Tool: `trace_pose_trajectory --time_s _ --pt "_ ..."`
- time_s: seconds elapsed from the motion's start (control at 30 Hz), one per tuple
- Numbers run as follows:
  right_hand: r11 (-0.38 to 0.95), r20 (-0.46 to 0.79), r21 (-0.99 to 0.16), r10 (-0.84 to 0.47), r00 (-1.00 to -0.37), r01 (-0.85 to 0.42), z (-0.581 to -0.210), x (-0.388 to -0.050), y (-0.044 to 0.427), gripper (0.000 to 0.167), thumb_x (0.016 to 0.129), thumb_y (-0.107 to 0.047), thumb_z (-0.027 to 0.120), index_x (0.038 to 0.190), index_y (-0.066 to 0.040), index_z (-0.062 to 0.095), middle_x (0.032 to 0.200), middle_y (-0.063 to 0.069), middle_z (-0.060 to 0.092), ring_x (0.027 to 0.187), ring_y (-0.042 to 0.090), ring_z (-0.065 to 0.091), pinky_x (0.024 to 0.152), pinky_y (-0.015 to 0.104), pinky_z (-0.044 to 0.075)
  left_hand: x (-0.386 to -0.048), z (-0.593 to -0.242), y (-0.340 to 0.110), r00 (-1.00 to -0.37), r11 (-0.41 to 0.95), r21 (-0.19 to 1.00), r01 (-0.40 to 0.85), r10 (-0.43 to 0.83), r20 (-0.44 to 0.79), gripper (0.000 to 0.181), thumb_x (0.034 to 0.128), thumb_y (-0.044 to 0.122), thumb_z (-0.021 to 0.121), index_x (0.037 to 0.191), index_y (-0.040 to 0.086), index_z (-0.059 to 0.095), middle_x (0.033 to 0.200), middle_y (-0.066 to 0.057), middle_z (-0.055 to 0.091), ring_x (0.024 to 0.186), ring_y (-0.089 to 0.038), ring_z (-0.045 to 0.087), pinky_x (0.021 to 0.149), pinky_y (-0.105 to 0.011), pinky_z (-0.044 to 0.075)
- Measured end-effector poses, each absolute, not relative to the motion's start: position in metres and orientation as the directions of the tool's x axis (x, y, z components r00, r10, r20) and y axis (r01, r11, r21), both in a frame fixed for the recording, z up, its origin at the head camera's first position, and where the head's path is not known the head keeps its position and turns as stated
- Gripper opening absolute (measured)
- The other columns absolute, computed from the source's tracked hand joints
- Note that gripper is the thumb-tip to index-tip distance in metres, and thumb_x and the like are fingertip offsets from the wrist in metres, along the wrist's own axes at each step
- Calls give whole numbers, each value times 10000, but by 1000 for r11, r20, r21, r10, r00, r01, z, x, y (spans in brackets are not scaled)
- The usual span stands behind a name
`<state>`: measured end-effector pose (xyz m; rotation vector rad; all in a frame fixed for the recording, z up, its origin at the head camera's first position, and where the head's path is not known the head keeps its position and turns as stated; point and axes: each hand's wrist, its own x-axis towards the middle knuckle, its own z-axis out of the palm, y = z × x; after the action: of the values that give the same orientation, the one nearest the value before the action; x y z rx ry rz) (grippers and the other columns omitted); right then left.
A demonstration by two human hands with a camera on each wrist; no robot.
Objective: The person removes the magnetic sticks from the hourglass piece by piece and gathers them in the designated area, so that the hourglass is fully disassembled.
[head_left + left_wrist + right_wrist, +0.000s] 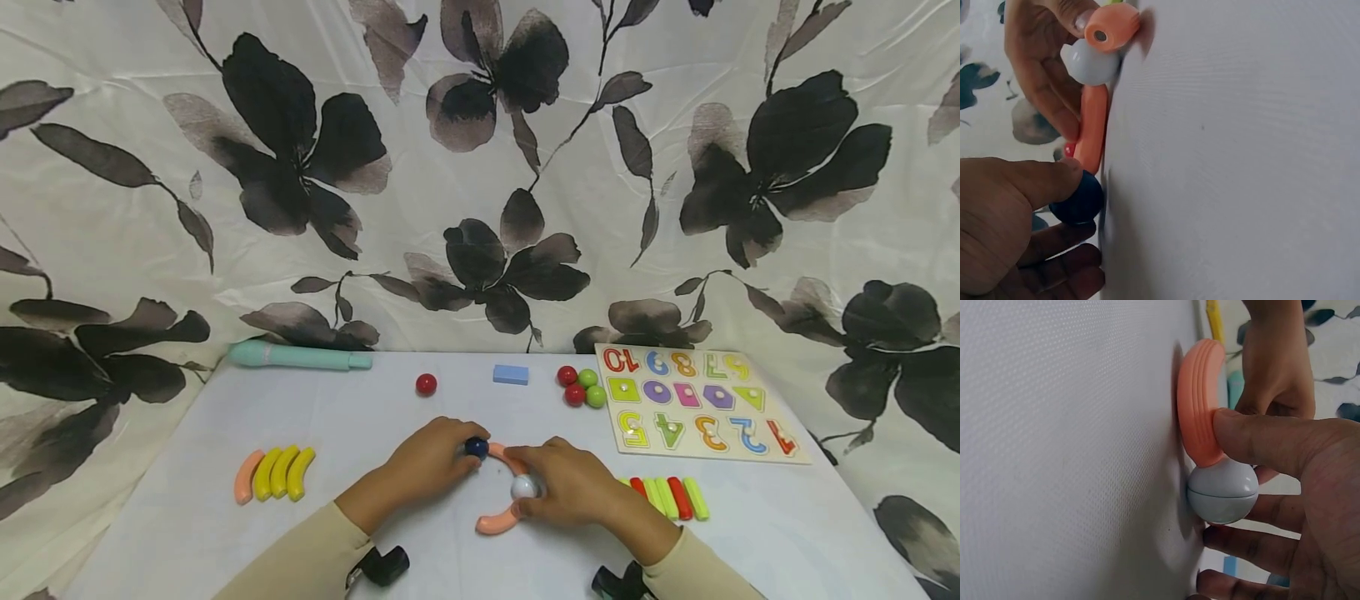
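Observation:
My left hand (423,457) pinches a dark blue ball (476,447) between thumb and fingers, low over the white table. The ball touches one end of a curved orange magnetic stick (1090,122). That stick's other end meets a white ball (523,487). From the white ball a second curved orange stick (495,524) bends toward the near side; its free end shows a metal disc in the left wrist view. My right hand (573,487) grips around the white ball, thumb on the nearer stick (1199,400) and forefinger on the farther one.
Left lie several curved sticks, yellow ones (280,472) and an orange one (248,477). Straight red and green sticks (678,498) lie right of my right hand. Farther back are a red ball (426,384), blue block (511,374), red and green balls (574,394), number puzzle board (697,408) and mint-green tube (300,356).

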<state>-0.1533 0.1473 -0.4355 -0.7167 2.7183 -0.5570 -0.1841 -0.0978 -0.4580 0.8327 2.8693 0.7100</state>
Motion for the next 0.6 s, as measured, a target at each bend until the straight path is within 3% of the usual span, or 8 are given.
trace_pose_trajectory --time_s 0.2,0.6 --pt "800 -161 -422 -530 -833 -427 -432 -151 145 706 806 -472 838 1444 -278 605 1168 -119 674 1039 166 545 757 368 494 -184 -457 -99 -871 743 493 452 487 65 260 916 208 794 1155 186 694 1053 1 695 995 -182 622 898 -421 537" --pt "802 -155 -404 -533 -832 -439 -434 -150 144 696 809 -474 827 1447 -311 600 1125 -107 693 1012 167 539 704 339 463 -183 -459 -106 -891 714 583 388 452 40 260 976 196 720 1223 170 641 1111 -52 686 1040 -214 627 921 -454 537"
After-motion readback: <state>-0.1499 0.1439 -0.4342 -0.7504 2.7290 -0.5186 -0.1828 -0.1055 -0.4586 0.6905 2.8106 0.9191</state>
